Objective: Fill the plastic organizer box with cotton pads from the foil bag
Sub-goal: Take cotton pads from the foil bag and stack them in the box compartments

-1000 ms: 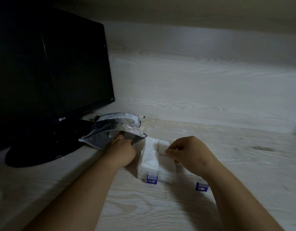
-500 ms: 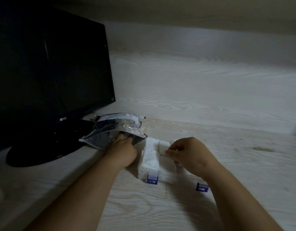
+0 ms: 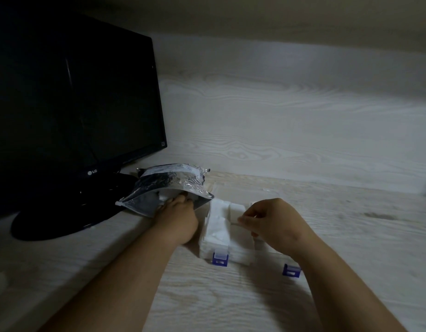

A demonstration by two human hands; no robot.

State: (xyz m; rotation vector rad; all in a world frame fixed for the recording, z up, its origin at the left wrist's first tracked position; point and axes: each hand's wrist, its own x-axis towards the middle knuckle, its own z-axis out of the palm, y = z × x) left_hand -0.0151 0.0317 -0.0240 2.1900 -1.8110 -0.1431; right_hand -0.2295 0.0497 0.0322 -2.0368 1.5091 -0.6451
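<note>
Under both grips, a pale wood-grain desk [image 3: 231, 298]. Beyond and to the left of the left hand [image 3: 180, 219], a dark, switched-off monitor [image 3: 70, 116] on a round foot.

Around the left fingertips, the bag [image 3: 166, 185]: crinkled foil lying on its side, mouth turned toward the wrist, white pads [image 3: 164, 197] just showing inside. Fingers pushed into that mouth and tips hidden, so cannot tell whether curled on anything or merely reaching.

Directly below the right hand [image 3: 274, 224], the box [image 3: 238, 254]: clear plastic, lid swung back, long compartments running away from the body. Leftmost compartment, just beside the left wrist, already packed with white stacks [image 3: 218, 226]. Middle one, under the pinch, looking part full.

Right thumb and forefinger closed narrow on what looks like a thin white pad [image 3: 236, 223], edge-on and hard to make out. Judged from that: only a short drop needed, straight down, pad's flat face turned to match the compartment's long run. Right hand clearly nearer the box, left hand nearer the bag.

Nearest the body, two small blue latches [image 3: 220, 258] [image 3: 291, 270] hanging off the front wall, one each side of the right wrist.

Against half a second back: hardly any change. Same pinch over the same compartment, left fingers in the same bag mouth, bag and box unmoved.
</note>
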